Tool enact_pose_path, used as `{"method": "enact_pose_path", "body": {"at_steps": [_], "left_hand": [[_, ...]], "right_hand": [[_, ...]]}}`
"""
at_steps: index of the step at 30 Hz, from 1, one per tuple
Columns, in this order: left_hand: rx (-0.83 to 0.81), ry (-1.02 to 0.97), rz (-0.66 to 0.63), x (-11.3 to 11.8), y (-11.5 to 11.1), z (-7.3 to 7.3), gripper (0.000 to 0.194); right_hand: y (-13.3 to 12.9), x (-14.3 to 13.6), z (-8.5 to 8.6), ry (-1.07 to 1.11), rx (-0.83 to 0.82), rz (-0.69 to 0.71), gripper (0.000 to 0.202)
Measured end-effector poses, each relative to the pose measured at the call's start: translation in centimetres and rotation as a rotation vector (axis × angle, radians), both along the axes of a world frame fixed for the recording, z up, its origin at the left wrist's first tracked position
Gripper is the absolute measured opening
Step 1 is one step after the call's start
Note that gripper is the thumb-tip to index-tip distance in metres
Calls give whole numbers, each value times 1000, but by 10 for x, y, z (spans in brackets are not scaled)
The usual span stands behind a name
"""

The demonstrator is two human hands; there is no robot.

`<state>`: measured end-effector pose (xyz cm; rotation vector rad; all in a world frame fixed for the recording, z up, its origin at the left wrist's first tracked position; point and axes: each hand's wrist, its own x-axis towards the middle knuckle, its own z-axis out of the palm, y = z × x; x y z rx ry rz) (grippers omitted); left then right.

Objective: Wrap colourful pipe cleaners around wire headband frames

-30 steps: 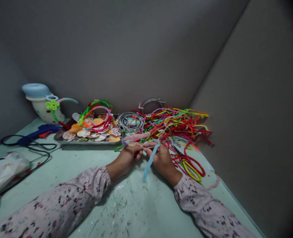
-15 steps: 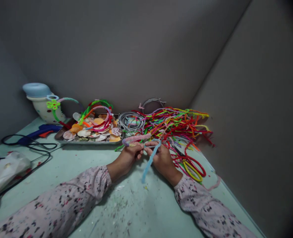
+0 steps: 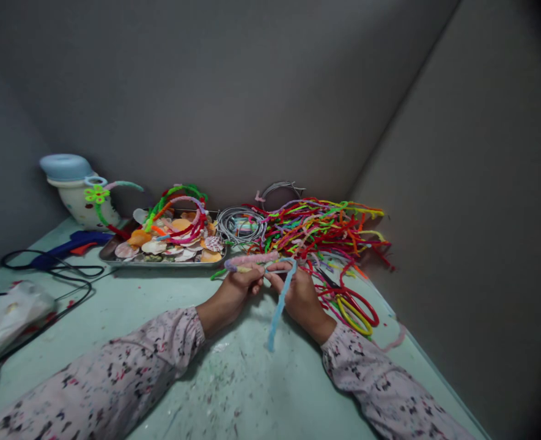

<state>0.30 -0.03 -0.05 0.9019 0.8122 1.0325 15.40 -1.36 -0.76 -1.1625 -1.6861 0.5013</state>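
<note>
My left hand is closed, pinching a band wrapped in pink, purple and yellow pipe cleaner that bends back over the fingers. Close beside it, my right hand is closed too, with thumb and fingers pressed on a light blue pipe cleaner. The blue piece loops over the right fingers and its loose end hangs down toward the table. Between the two hands a thin pale stretch shows where the fingertips nearly meet; the exact join is too small to make out.
Behind my hands stand a metal tray of seashells with wrapped rings on top, a wire coil and a pipe cleaner heap. Scissors lie right. On the left are a bottle, a blue glue gun and a plastic bag.
The loose end of the blue pipe cleaner has swung slightly right and lower. Both hands keep nearly the same place and grip.
</note>
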Motion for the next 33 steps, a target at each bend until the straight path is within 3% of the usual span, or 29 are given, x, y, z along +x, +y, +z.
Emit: {"method": "enact_pose_path", "body": {"at_steps": [6, 22, 33], "left_hand": [[35, -22, -22, 1, 1, -3, 22], [11, 45, 3, 1, -2, 8, 20], [45, -34, -22, -1, 0, -2, 16]], "right_hand": [[1, 0, 1, 45, -25, 26, 14], [2, 1, -1, 18, 16, -7, 13], [1, -1, -4, 50, -17, -43, 17]]}}
